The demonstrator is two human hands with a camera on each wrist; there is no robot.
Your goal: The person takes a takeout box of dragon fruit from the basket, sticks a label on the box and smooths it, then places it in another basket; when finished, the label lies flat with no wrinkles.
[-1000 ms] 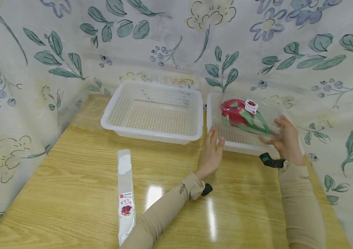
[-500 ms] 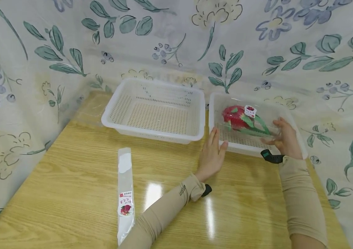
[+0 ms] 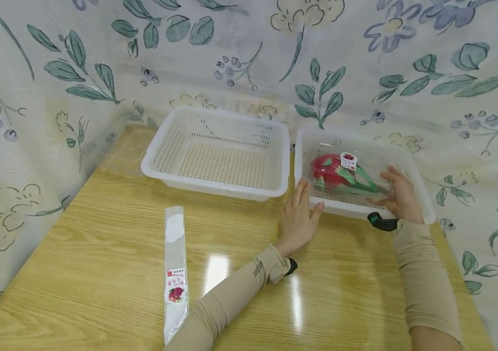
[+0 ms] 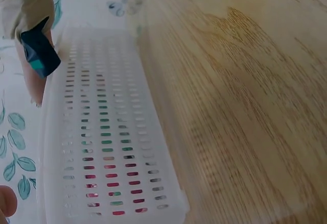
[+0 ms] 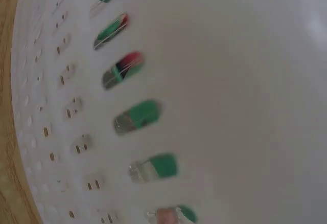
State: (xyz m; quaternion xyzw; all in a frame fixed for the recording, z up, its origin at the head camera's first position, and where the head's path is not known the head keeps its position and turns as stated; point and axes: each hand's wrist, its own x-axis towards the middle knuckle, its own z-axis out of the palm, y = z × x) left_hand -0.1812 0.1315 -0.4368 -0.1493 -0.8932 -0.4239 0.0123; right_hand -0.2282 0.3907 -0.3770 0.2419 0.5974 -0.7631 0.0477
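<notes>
Wooden table (image 3: 99, 253) (glossy), floral curtain (image 3: 249, 53)

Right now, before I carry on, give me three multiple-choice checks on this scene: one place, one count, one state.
1. Where is the bagged dragon fruit?
A. right basket
B. left basket
C. on the table

2. How many white baskets are there?
A. one
B. two
C. three

3. How is the left hand?
A. gripping the fruit
B. fist on the table
C. fingers straight against the right basket

Answers:
1 A: it lies inside the basket the right hand reaches into.
2 B: the left basket beside it holds nothing.
3 C: fingers extended at its near wall.
</notes>
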